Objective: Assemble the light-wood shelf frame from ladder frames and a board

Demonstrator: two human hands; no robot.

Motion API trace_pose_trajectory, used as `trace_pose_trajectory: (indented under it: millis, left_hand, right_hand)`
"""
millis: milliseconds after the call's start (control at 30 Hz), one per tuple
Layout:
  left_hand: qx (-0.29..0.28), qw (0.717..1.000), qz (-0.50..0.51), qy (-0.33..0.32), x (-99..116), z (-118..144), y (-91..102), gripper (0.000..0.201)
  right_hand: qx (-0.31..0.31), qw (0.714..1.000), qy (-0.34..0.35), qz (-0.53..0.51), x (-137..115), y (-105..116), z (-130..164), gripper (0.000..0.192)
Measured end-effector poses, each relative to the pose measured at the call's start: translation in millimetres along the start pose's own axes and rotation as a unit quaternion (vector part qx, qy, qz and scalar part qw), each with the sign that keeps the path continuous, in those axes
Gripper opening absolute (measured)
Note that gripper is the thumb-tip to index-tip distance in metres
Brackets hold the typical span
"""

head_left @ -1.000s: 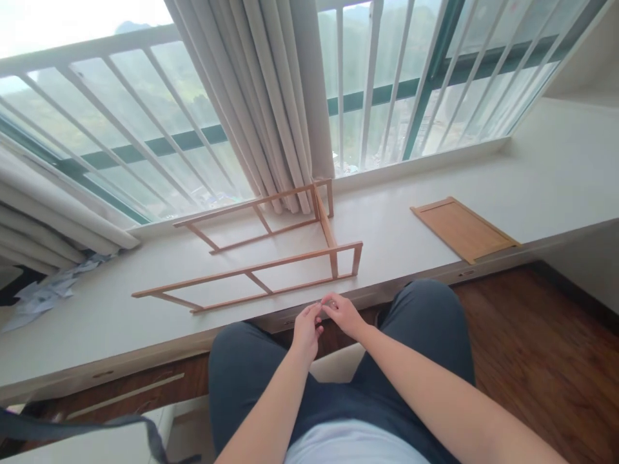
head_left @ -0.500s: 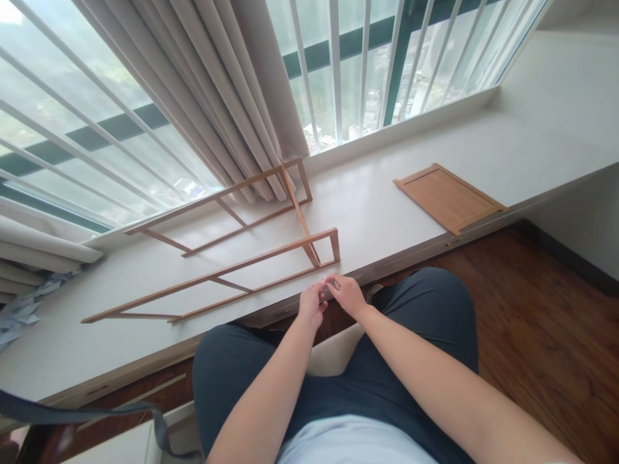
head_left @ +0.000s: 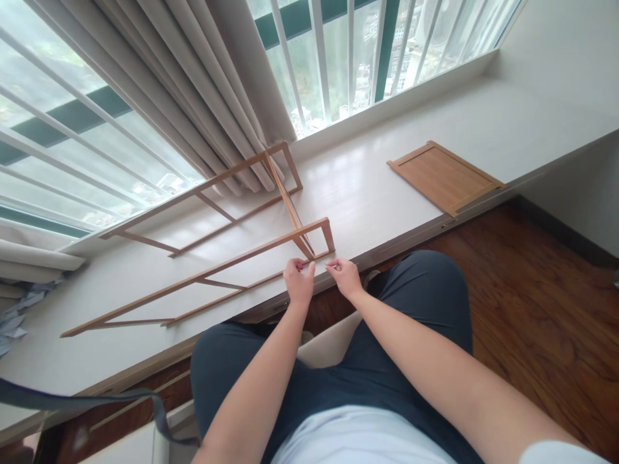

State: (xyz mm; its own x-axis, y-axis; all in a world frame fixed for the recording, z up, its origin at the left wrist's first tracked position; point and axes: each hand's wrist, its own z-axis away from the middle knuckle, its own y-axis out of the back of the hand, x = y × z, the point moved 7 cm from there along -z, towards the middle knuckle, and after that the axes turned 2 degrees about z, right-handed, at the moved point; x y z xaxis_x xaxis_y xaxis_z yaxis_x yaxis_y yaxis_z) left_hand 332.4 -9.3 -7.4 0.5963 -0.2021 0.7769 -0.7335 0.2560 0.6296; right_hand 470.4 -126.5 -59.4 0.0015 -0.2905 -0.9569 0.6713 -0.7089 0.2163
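Note:
A wooden frame [head_left: 232,258] stands on its long side on the white ledge, its two open side panels joined by a crosspiece [head_left: 284,193] near the right end. My left hand [head_left: 298,282] is at the near panel's lower rail by that joint, thumb and fingers about the rail; the exact grip is partly hidden. Just to the right, my right hand [head_left: 346,277] pinches thumb and forefinger together on something small and thin, too tiny to name. Its fingertips are a short way off the frame's near corner.
A flat wooden panel [head_left: 447,177] lies on the ledge [head_left: 358,187] to the right, partly over the front edge. A curtain [head_left: 193,90] hangs behind the frame, before barred windows. A dark strap [head_left: 97,398] crosses at lower left. Wooden floor [head_left: 512,290] shows at right.
My hands were together at the fingertips and have parted. The left has moved up and left to the frame's rail; the right stays pinched, slightly further right. The view has shifted a little.

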Motion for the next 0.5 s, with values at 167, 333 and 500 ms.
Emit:
trace_pose_trajectory:
  millis: [167,333,500]
  left_hand:
    - [0.022,0.977,-0.208,-0.048,17,-19,-9.6,0.039]
    - [0.001,0.973,-0.232,-0.015,19,-35,-29.7,0.039]
    - [-0.002,0.975,-0.224,0.001,19,-47,-38.3,0.042]
  right_hand:
    - [0.012,0.988,-0.091,-0.122,26,-5,1,0.033]
    - [0.016,0.975,-0.134,-0.174,36,-13,10,0.038]
    - [0.005,0.964,-0.171,-0.206,40,-22,13,0.037]
